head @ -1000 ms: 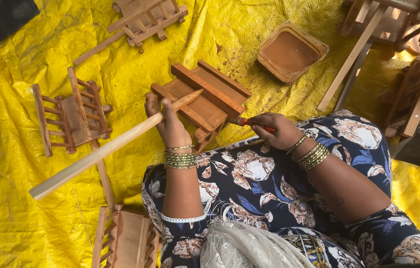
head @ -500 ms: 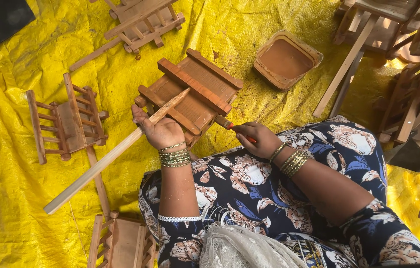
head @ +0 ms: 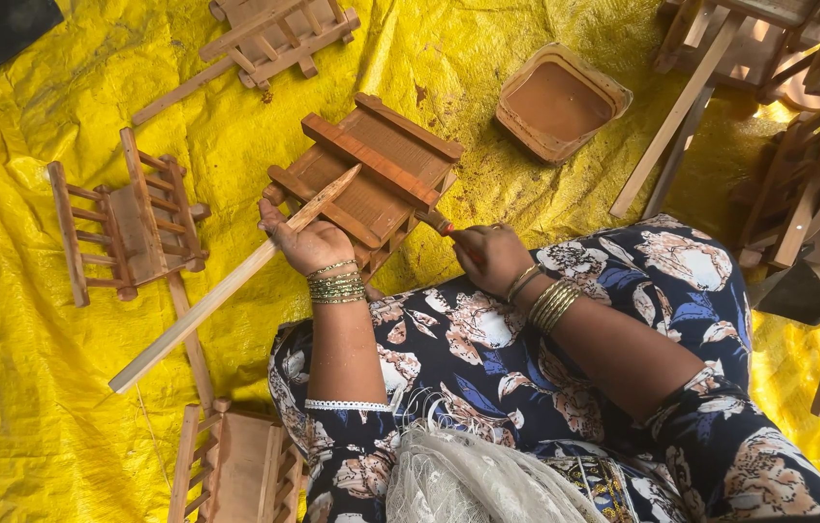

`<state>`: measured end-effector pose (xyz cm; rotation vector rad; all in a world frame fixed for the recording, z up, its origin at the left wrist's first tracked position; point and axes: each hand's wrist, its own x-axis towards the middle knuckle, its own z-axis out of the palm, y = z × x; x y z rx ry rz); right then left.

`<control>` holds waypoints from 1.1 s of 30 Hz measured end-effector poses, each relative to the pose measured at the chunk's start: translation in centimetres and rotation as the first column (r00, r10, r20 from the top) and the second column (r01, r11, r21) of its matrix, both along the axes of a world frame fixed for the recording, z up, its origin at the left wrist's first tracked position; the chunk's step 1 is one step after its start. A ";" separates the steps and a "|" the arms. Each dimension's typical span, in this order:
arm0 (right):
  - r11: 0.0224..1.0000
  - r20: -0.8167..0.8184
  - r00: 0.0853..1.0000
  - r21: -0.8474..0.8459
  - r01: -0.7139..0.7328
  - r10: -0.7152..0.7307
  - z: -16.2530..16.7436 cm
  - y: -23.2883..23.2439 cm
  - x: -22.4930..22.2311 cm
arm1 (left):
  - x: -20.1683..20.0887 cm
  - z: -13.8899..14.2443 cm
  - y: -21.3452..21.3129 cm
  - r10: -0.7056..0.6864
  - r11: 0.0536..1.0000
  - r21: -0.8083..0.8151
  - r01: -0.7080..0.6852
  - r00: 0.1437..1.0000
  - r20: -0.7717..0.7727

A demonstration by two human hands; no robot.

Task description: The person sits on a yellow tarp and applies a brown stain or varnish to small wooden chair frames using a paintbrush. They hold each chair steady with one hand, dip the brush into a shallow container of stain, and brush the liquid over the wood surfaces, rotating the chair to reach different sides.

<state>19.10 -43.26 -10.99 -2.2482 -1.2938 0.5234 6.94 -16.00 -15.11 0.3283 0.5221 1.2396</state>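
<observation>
The left hand reaches forward from a bangled wrist, forearm running almost straight up the view, its fingers wrapped shut around a long pale wooden stick. The stick slants from low on the left up to the right, and its tip lies on the wooden rack that the person works on. The right hand comes in from the right with the forearm angled across a dark floral lap, also wearing bangles; its fingers are pinched tight on a small red-handled brush, whose tip meets the near right edge of the rack. The rack rests tilted on the yellow sheet just ahead of the knees, between both hands. It is a small reddish-brown frame with a flat slatted panel and 3 raised bars crossing it on the diagonal, the wood looking stained. A square tray of brown liquid sits on the sheet beyond the right hand, apart from the rack. To the left lies a similar rack, another lies at the top, and a paler one lies near the left knee.
</observation>
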 end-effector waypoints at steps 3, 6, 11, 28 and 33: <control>0.985 -0.105 0.987 0.131 -0.109 0.123 0.1 -0.1 -0.2 | -0.1 0.0 -0.2 -0.010 0.999 -0.042 0.010 1.000 0.015; 0.993 -0.344 0.938 0.119 0.005 0.037 -0.1 -0.3 0.0 | -0.1 0.0 -0.3 -0.027 0.999 -0.035 0.028 0.999 0.023; 0.992 -0.057 0.995 0.097 -0.079 0.085 -0.6 -0.1 0.3 | 0.1 -0.1 -0.1 -0.024 1.000 0.004 0.024 1.000 0.014; 0.976 -0.250 0.947 -0.133 0.171 -0.200 -0.7 1.1 1.3 | 0.1 -0.3 0.4 -0.050 0.997 -0.057 0.052 0.998 0.049; 0.987 -0.255 0.958 0.059 0.152 -0.132 -3.6 1.6 1.5 | 0.0 -0.1 0.1 -0.044 0.999 -0.021 0.045 0.998 0.055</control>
